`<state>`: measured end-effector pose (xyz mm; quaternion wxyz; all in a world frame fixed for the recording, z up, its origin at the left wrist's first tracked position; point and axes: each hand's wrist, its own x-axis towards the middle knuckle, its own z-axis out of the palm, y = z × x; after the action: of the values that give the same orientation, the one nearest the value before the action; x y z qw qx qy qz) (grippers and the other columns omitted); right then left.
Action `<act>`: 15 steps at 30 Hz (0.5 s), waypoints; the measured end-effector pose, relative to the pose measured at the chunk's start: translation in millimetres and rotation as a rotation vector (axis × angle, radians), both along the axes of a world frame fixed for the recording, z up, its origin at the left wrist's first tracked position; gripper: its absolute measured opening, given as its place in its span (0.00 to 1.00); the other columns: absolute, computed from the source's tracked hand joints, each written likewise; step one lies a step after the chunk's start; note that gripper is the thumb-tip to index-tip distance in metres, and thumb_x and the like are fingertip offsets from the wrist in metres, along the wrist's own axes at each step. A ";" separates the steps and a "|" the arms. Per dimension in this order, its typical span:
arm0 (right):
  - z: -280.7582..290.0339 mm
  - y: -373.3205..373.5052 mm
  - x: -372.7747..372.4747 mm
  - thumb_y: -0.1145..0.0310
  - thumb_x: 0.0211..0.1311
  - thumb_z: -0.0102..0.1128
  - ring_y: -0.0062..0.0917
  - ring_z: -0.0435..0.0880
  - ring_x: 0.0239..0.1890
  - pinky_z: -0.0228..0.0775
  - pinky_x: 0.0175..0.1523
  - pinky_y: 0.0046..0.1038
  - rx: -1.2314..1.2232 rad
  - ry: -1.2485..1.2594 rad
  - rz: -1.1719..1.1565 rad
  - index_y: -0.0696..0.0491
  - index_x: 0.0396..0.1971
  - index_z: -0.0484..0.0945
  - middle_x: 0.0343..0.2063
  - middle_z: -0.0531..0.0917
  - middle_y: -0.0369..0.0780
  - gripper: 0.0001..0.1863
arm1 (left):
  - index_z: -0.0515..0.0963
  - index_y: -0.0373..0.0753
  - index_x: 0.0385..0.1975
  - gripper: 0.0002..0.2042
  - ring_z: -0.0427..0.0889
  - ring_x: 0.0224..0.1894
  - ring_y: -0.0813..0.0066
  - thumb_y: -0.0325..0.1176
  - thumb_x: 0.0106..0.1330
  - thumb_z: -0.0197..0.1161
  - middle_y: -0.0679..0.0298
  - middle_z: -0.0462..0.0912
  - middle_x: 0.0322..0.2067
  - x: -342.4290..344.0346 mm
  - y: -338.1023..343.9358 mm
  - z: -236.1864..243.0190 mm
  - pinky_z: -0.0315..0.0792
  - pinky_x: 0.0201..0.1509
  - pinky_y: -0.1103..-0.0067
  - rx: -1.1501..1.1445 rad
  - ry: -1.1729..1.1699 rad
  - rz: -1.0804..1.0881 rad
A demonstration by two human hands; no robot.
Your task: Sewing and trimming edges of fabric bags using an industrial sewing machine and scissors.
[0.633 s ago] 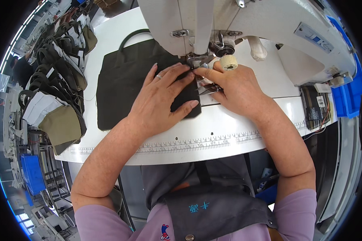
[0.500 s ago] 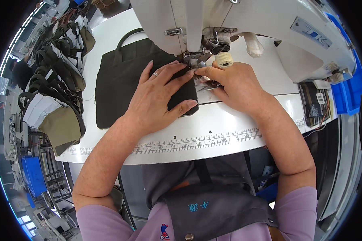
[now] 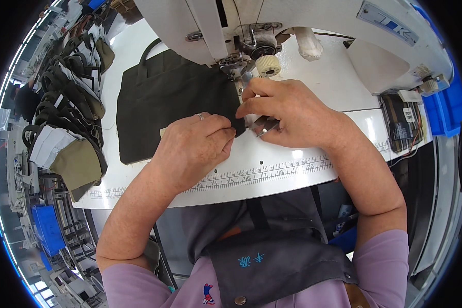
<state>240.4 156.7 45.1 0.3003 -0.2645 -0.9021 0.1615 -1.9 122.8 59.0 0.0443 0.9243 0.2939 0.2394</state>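
A dark olive fabric bag piece (image 3: 174, 95) with a loop handle lies on the white sewing table, its right edge beside the needle area of the sewing machine (image 3: 236, 66). My left hand (image 3: 192, 146) has its fingers curled and pinched on the piece's near right corner. At that same right edge, the fingertips of my right hand (image 3: 297, 113) are bent close to the fabric. Small metal thread snips (image 3: 264, 126) sit in my right hand, blades pointing out toward the corner; its palm hides the rest of them.
A printed ruler strip (image 3: 251, 177) runs along the table's front edge. Stacked dark, white and khaki fabric pieces (image 3: 69, 154) hang at the left. The machine's white head (image 3: 323, 25) spans the back. Folded dark fabric (image 3: 398, 123) and a blue bin (image 3: 445, 110) are at the right.
My left hand has gone from lying flat on the fabric to pinching its near corner. My right hand has drawn slightly left, and the snips point nearer me. The fabric has shifted slightly left.
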 end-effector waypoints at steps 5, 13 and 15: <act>3.0 -1.3 -2.3 0.75 0.40 0.71 0.33 0.85 0.38 0.79 0.39 0.33 0.004 0.003 0.048 0.50 0.39 0.83 0.41 0.81 0.36 0.20 | 0.86 0.36 0.29 0.06 0.87 0.33 0.65 0.22 0.50 0.71 0.62 0.87 0.33 -2.0 2.9 -3.9 0.82 0.36 0.74 -0.274 -0.249 0.148; -2.5 0.0 -8.0 0.71 0.43 0.69 0.28 0.85 0.39 0.79 0.36 0.32 0.244 -0.002 0.050 0.49 0.32 0.83 0.33 0.83 0.32 0.11 | 0.85 0.35 0.29 0.07 0.87 0.34 0.65 0.22 0.49 0.70 0.61 0.87 0.33 -1.8 2.6 -9.5 0.82 0.37 0.75 -0.263 -0.302 0.153; -2.8 0.4 -7.9 0.71 0.44 0.68 0.28 0.85 0.38 0.79 0.35 0.31 0.279 -0.031 0.053 0.49 0.30 0.83 0.33 0.84 0.32 0.10 | 0.85 0.35 0.30 0.08 0.87 0.35 0.64 0.22 0.49 0.70 0.61 0.87 0.34 -3.7 1.4 -7.9 0.82 0.39 0.75 -0.262 -0.284 0.145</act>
<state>232.6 157.2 42.4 0.3158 -0.1990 -0.9269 0.0382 -5.6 124.3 51.1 0.1879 0.8440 0.3792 0.3296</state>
